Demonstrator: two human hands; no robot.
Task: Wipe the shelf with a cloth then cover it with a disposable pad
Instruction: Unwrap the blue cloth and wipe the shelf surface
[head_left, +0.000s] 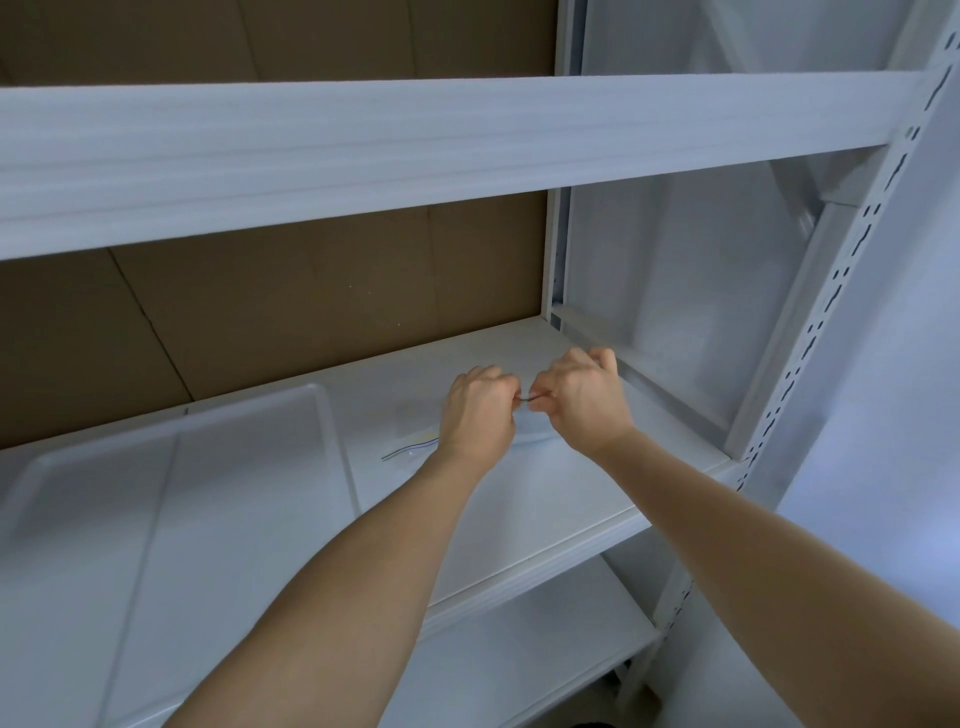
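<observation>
Smooth white metal shelf (545, 499), both hands (480, 410) pinching

Two hands meet above the shelf (545, 499), left hand (480, 410) beside right hand (584, 397). A tray (332, 431) lies to their left; cardboard (291, 306) stands behind.
</observation>
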